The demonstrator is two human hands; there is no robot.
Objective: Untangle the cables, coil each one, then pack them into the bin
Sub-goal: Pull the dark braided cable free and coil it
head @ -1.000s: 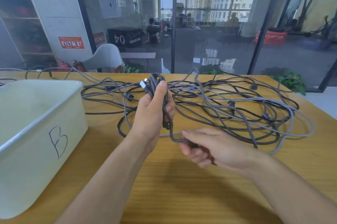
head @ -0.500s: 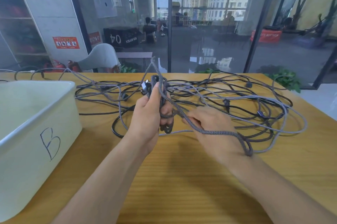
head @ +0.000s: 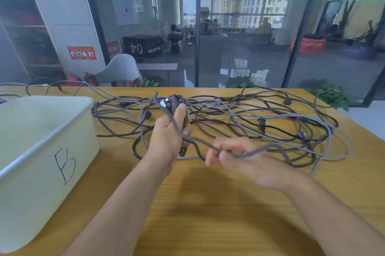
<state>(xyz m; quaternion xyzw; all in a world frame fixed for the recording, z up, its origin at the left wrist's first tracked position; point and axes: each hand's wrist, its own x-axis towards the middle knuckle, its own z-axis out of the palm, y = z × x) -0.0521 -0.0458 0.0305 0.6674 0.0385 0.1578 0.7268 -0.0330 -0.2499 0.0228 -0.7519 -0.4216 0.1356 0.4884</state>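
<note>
Head view, white bin marked B, cables outside

Single head-worn view looks forward and down, close over the table.

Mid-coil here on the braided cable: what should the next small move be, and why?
Probably bring the right hand up and lay its pinched stretch of braided cable as another loop over the coil gripped by the left hand; the cable's tail trails off into the tangle, so coiling isn't finished.
</note>
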